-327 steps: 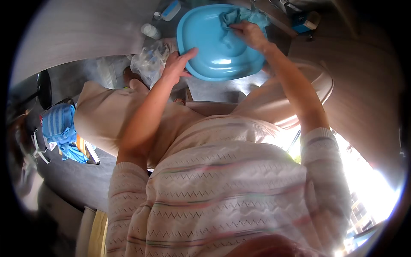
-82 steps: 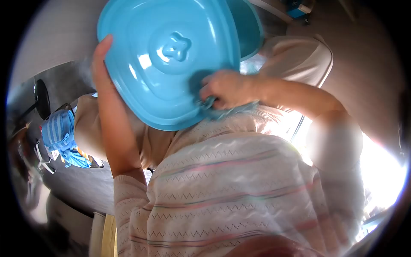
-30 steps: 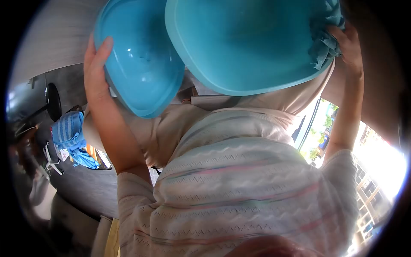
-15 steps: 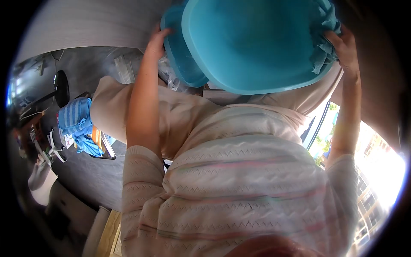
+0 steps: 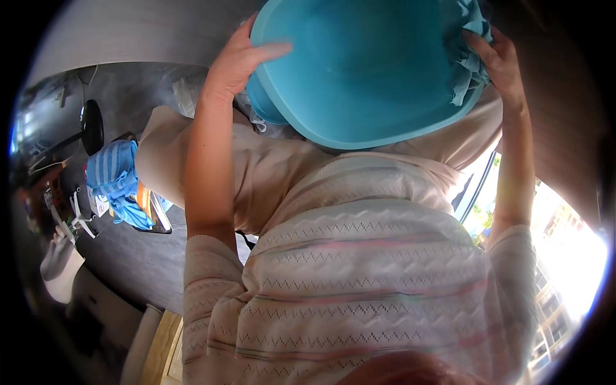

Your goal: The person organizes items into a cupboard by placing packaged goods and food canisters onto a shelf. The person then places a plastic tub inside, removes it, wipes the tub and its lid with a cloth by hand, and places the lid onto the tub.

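Note:
A large teal basin (image 5: 366, 70) is held up at the top of the view, its hollow facing me. My left hand (image 5: 247, 58) is closed on its left rim, with the thumb reaching over the inner wall. At the opposite rim, my right hand (image 5: 497, 61) pinches a crumpled teal cloth (image 5: 471, 58) against the basin. Part of a second, smaller teal tub (image 5: 264, 106) shows behind the large one, below my left hand.
On the left, a blue striped cloth (image 5: 112, 170) lies over books and papers. A black round object on a stand (image 5: 92, 128) is beyond it. Clear plastic (image 5: 186, 96) lies near my knee. A bright window (image 5: 552, 256) is at the right.
My left hand has gone from the smaller tub to the large basin's rim. The large basin has shifted left and now covers more of the smaller tub. My right hand has moved slightly left with it.

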### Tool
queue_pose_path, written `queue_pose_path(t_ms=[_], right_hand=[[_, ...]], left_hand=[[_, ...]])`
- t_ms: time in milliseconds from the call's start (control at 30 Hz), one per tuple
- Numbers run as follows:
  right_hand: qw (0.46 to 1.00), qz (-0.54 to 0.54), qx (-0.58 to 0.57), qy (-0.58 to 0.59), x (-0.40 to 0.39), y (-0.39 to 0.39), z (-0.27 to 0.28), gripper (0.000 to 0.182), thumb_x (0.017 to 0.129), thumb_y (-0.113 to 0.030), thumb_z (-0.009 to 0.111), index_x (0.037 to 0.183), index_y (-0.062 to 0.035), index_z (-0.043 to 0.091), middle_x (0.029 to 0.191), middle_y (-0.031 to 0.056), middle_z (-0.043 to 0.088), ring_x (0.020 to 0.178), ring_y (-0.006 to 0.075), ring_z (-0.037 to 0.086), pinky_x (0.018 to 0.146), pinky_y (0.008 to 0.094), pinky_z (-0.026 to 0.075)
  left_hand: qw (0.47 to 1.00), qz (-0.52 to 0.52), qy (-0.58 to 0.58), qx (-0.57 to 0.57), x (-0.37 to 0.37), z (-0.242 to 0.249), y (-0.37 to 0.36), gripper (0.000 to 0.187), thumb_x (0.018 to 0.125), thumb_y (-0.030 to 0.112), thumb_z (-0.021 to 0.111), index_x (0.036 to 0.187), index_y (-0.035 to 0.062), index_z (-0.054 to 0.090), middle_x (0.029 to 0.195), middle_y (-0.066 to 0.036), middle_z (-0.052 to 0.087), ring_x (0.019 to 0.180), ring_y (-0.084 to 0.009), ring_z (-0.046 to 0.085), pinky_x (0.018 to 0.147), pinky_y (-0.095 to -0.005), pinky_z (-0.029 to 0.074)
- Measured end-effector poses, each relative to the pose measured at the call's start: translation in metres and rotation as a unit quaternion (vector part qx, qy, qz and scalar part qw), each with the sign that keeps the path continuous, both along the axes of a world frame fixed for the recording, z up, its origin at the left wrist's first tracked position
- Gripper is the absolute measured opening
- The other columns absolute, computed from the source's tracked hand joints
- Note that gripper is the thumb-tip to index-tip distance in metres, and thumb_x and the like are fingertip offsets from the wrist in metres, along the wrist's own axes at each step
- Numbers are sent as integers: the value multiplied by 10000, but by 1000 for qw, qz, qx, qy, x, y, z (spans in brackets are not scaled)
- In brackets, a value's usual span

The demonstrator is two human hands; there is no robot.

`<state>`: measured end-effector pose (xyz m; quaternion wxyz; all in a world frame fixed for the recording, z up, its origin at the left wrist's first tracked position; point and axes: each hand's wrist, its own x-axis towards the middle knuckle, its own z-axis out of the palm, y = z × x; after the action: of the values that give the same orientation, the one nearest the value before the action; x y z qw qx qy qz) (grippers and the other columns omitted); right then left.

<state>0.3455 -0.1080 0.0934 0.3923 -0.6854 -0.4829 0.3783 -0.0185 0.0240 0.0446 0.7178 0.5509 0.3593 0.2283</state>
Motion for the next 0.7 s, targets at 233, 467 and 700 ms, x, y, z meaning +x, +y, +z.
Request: queue_pose_path(t_ms=[233, 467, 700], right_hand=[[889, -130, 118, -424, 11, -2, 9, 288, 856, -266, 569, 1005, -23, 616, 869, 71, 654, 780, 72, 582, 676, 239, 466], [929, 14, -127, -348, -70, 33, -33, 414, 807, -324, 619, 1077, -15, 561, 869, 73, 625, 759, 155, 592, 709, 246, 478], [927, -205, -271, 156, -81, 97, -146, 266, 827, -168, 539, 1033, 1, 557, 961, 99, 596, 911, 225, 571, 680, 376, 475]], left_hand=[[999, 43, -1, -13, 9, 0, -15, 471, 611, -13, 518, 1081, -27, 515, 851, -37, 566, 754, -124, 518, 684, -252, 427], [999, 13, 29, 22, 17, 14, -18, 500, 618, -21, 491, 1117, -51, 483, 913, -66, 565, 829, -142, 523, 755, -242, 410], [1000, 7, 12, 22, 14, 9, -25, 495, 620, -37, 472, 1115, -51, 481, 912, -53, 550, 828, -124, 515, 746, -237, 410]])
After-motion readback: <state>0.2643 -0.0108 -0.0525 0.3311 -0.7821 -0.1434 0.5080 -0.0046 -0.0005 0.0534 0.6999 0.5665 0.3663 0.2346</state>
